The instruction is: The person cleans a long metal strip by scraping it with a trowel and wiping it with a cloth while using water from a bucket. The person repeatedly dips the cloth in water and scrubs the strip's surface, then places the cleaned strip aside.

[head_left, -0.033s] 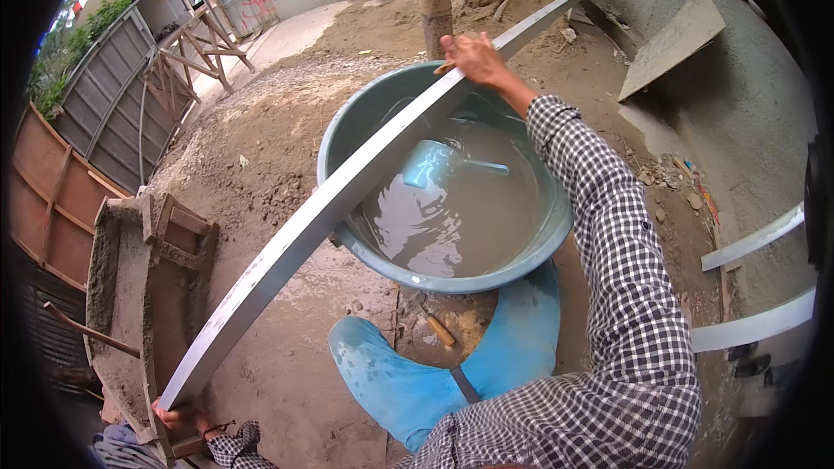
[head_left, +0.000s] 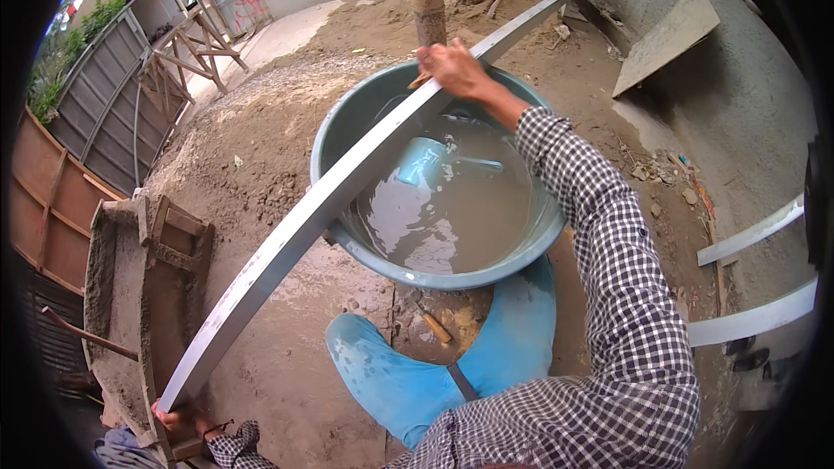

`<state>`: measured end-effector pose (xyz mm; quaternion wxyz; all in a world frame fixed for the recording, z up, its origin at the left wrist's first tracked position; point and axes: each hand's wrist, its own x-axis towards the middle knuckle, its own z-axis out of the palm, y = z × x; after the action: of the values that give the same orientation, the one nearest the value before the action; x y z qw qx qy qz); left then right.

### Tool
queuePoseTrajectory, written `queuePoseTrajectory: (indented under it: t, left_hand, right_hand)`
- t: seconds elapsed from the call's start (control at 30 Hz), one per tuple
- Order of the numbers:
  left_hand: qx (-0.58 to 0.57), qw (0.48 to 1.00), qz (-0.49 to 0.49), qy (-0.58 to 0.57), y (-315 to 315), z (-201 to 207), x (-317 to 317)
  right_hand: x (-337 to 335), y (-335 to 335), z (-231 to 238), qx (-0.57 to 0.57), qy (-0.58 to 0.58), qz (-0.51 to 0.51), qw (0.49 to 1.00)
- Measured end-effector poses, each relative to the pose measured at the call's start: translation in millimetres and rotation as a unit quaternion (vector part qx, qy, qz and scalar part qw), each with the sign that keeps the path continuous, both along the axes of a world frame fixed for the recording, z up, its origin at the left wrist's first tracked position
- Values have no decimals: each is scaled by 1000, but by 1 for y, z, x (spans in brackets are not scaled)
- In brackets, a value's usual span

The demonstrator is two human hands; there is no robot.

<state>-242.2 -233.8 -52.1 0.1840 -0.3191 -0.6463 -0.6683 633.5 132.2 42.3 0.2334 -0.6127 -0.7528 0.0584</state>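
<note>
A long silvery metal bar point(head_left: 304, 217) slants over a round green-grey tub point(head_left: 408, 278), bent by the lens. My left hand point(head_left: 178, 419) is closed round its near lower end. My right hand point(head_left: 452, 69) is on the bar above the tub's far rim, fingers bent over it. A small brown piece point(head_left: 420, 82), perhaps sponge, pokes out under those fingers and touches the bar. Inside the tub is murky brown water point(head_left: 460, 226), with a pale blue dipper point(head_left: 426, 159) floating in it.
A mud-caked wooden trough point(head_left: 122, 295) stands at the left. Below the tub lies a wooden-handled tool point(head_left: 437, 327) near my legs in blue trousers. A wooden post point(head_left: 426, 0) rises behind the tub. A board point(head_left: 669, 39) leans by the right wall; two more metal bars point(head_left: 756, 317) are at right.
My right hand has slid a little along the bar toward my left hand, with the brown piece. The left hand keeps its hold on the lower end. The view has shifted slightly.
</note>
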Motion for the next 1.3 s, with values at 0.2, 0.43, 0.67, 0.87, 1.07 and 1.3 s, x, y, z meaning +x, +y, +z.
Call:
queuePoseTrajectory:
  t: [0.2,0.43,0.67,0.87,1.07,1.3]
  left_hand:
    - [64,997,-46,-5,4,-2,30]
    - [215,930,-271,-124,20,4,57]
    - [210,922,-299,-131,65,61,115]
    - [176,925,-293,-163,76,22,114]
    - [73,965,-211,-135,75,1,130]
    - [-95,987,-127,5,89,-5,110]
  right_hand:
    - [-163,-134,5,236,63,226,943]
    - [-114,-150,-23,190,147,220,945]
    - [-62,-108,-28,196,81,87,973]
    - [68,-87,-68,199,-10,-308,930]
    - [84,-128,-140,-147,-37,-50,987]
    - [28,-119,-208,-600,-335,-2,727]
